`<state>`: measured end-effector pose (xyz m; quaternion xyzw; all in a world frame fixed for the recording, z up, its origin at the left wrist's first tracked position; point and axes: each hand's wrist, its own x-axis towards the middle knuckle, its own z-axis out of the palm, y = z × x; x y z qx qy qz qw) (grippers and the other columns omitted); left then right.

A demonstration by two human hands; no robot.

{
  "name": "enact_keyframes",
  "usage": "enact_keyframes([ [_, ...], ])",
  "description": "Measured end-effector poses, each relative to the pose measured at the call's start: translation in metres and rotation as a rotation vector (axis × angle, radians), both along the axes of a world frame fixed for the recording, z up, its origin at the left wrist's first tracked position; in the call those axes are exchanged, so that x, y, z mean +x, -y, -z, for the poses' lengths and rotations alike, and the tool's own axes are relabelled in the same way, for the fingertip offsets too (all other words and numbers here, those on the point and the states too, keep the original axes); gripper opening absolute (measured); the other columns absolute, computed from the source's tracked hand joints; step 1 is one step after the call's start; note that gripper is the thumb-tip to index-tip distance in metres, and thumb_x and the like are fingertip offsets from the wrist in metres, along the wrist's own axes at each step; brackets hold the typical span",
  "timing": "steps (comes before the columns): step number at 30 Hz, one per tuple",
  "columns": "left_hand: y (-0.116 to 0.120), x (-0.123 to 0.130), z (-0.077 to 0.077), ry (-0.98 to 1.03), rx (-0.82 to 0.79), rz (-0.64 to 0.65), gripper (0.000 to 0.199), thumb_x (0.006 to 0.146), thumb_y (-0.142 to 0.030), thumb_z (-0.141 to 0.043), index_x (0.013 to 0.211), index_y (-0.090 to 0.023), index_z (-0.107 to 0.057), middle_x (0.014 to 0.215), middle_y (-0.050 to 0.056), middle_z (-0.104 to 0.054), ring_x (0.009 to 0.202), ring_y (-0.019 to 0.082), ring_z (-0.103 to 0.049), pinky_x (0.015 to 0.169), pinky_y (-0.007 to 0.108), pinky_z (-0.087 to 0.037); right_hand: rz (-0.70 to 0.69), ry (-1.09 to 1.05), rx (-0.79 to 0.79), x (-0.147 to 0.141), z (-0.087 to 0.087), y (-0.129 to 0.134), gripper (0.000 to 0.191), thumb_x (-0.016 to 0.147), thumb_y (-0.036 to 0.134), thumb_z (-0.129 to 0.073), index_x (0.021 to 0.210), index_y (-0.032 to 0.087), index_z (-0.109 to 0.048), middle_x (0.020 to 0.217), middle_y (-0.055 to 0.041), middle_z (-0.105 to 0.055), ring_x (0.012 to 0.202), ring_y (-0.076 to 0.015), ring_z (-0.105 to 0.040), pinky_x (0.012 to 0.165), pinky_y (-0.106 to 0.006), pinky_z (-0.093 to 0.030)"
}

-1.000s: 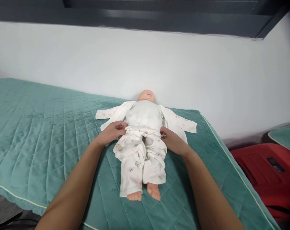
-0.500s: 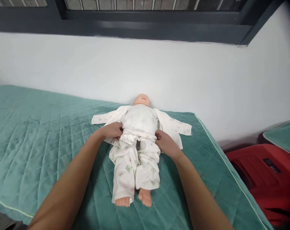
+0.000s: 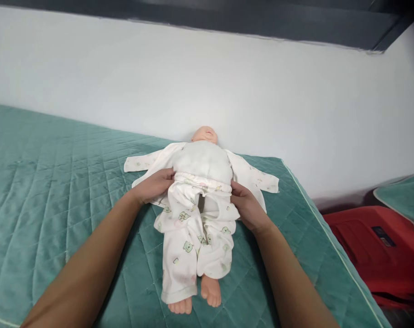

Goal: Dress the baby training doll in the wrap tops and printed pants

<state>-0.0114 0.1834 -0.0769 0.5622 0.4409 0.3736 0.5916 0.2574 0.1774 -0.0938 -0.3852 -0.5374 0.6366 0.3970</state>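
A baby doll [image 3: 206, 133] lies on its back with its head by the wall. Its torso is covered in white cloth, and printed white trousers [image 3: 183, 218] with an elastic waistband and an open crotch cover its legs. Both feet stick out of the trouser legs. An open white printed jacket [image 3: 250, 177] is spread under the doll, sleeves out to the sides. My left hand [image 3: 155, 186] grips the waistband at its left side, fingertips partly hidden. At the opposite side my right hand [image 3: 247, 205] holds the waistband, with its fingers closed against the cloth.
A green quilted cover [image 3: 73, 196] with pale piping lies under the doll. Behind it rises a white wall [image 3: 179, 77] below a dark frame [image 3: 193, 16]. Past the right edge stands a red plastic object [image 3: 360, 246] with green fabric [image 3: 403, 198] above it.
The view has tipped down and come closer. The waistband sits a little higher and flatter on the doll's belly, with both hands still at its sides.
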Motion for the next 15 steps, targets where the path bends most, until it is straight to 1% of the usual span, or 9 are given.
enact_keyframes([
  [3,-0.002,-0.003,0.007,0.063,-0.03,-0.003,0.023,0.065,-0.028,-0.071,0.084,-0.016,-0.067,0.075,0.003,-0.067,0.075,0.02,-0.063,0.069,0.031,-0.052,0.02,-0.018,-0.01,0.001,0.001,-0.001,0.037,0.071,0.025,-0.07,0.107,0.022,-0.069,0.089,-0.0034,-0.074,0.079,-0.0229,-0.068,0.064,-0.031,-0.05],
  [5,-0.001,-0.005,0.009,0.093,-0.033,0.003,0.026,0.064,-0.028,-0.074,0.086,-0.016,-0.066,0.078,0.004,-0.068,0.075,0.019,-0.063,0.07,0.031,-0.052,0.022,-0.019,-0.002,0.001,0.002,-0.002,0.037,0.069,0.023,-0.07,0.106,0.022,-0.07,0.09,-0.0031,-0.075,0.078,-0.0224,-0.068,0.063,-0.031,-0.05],
  [7,0.002,-0.006,0.007,0.088,-0.019,0.007,0.029,0.062,-0.026,-0.076,0.088,-0.016,-0.066,0.08,0.004,-0.069,0.077,0.02,-0.064,0.072,0.033,-0.053,0.017,-0.021,0.008,0.002,0.003,-0.003,0.038,0.068,0.019,-0.07,0.106,0.022,-0.07,0.091,-0.0028,-0.075,0.078,-0.0219,-0.068,0.063,-0.031,-0.05],
  [9,0.005,-0.005,0.002,0.043,0.012,0.009,0.031,0.06,-0.023,-0.077,0.089,-0.017,-0.066,0.082,0.005,-0.069,0.082,0.022,-0.065,0.076,0.034,-0.053,0.02,-0.022,0.013,0.003,0.004,-0.003,0.039,0.067,0.018,-0.069,0.106,0.023,-0.07,0.092,-0.0025,-0.075,0.078,-0.0216,-0.068,0.063,-0.031,-0.05],
  [12,0.007,-0.003,-0.004,-0.048,0.094,0.037,0.026,0.059,-0.02,-0.075,0.084,-0.02,-0.068,0.08,0.004,-0.07,0.088,0.025,-0.065,0.08,0.036,-0.053,0.019,-0.014,0.007,0.004,0.005,-0.003,0.039,0.067,0.017,-0.066,0.105,0.023,-0.071,0.089,-0.002,-0.075,0.077,-0.0214,-0.067,0.062,-0.031,-0.049],
  [15,0.003,-0.003,-0.002,-0.127,0.188,0.044,0.014,0.06,-0.018,-0.071,0.074,-0.019,-0.067,0.076,0.003,-0.069,0.084,0.024,-0.065,0.078,0.033,-0.052,-0.002,-0.001,0.0,0.005,0.007,-0.004,0.04,0.064,0.014,-0.063,0.103,0.023,-0.071,0.085,-0.0011,-0.075,0.075,-0.0211,-0.067,0.062,-0.03,-0.048],
])
